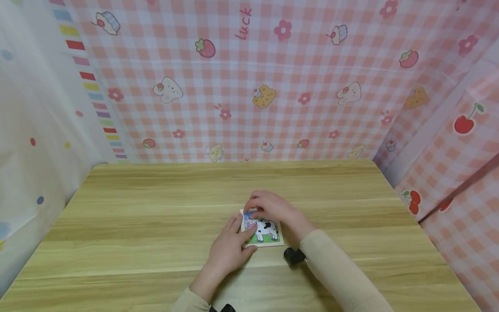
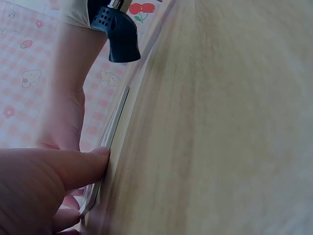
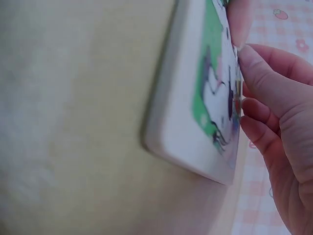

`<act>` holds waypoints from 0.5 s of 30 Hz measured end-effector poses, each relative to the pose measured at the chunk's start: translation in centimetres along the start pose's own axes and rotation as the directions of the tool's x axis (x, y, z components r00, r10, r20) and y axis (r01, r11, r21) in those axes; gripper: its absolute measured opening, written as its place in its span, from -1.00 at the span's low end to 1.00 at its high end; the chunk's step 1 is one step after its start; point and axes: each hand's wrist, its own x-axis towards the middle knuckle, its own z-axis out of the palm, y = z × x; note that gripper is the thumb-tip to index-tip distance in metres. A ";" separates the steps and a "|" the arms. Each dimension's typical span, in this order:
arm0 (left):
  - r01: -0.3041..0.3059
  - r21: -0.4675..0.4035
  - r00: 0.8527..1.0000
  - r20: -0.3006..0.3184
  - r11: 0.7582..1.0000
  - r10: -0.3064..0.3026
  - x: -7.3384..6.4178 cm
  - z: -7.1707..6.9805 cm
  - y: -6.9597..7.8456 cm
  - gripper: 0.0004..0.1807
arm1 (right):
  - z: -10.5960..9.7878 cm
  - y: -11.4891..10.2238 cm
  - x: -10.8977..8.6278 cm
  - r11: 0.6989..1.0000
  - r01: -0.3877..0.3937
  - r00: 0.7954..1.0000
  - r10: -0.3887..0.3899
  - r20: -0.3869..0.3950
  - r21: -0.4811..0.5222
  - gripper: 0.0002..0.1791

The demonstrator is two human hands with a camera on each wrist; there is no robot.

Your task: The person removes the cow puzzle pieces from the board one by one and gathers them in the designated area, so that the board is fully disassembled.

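Observation:
A small flat cow puzzle (image 1: 268, 230) with a pale border lies on the wooden table, its picture facing up. My left hand (image 1: 228, 249) rests along its left side, index finger across the picture by the cow's head, thumb at the near edge. In the left wrist view the left thumb (image 2: 90, 164) presses against the board's thin edge. My right hand (image 1: 270, 206) arches over the far left corner, fingertips bent down onto the picture. From the right wrist view, its thumb (image 3: 257, 63) meets the surface beside the left fingertip; I cannot tell whether it pinches a piece.
The wooden table (image 1: 156, 208) spreads out around the puzzle. A pink checked cloth (image 1: 241, 121) hangs behind it, with more cloth at both sides. A black wrist camera mount (image 1: 294, 256) sits under the right forearm, low over the table.

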 end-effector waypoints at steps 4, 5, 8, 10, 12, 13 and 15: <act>-0.006 -0.009 1.000 -0.016 1.000 0.006 0.0 0.1 0.0 -0.44 | -0.3 0.2 0.2 0.999 0.040 0.999 -0.039 0.028 -0.018 -0.78; -0.006 -0.012 1.000 -0.020 1.000 0.006 0.0 0.1 -0.1 -0.44 | -0.4 0.3 0.2 0.998 0.051 0.998 -0.050 0.035 -0.025 -0.78; -0.002 -0.021 1.000 -0.025 1.000 0.001 0.0 0.1 -0.1 -0.45 | -0.5 0.4 0.3 0.996 0.076 0.996 -0.074 0.051 -0.046 -0.76; 0.001 -0.029 1.000 -0.027 1.000 -0.002 0.0 0.2 -0.1 -0.45 | -0.6 0.4 0.4 0.995 0.083 0.995 -0.080 0.059 -0.048 -0.75; 0.003 -0.034 1.000 -0.028 0.999 -0.004 0.0 0.2 -0.1 -0.45 | -0.6 0.3 0.4 0.996 0.079 0.995 -0.076 0.065 -0.043 -0.75; 0.004 -0.036 1.000 -0.029 0.999 -0.005 0.0 0.2 -0.1 -0.46 | -0.6 0.3 0.4 0.997 0.072 0.995 -0.069 0.071 -0.040 -0.75; 0.001 -0.038 0.999 -0.034 0.999 -0.002 0.0 0.2 -0.1 -0.45 | -0.6 0.3 0.5 0.998 0.063 0.995 -0.060 0.080 -0.032 -0.75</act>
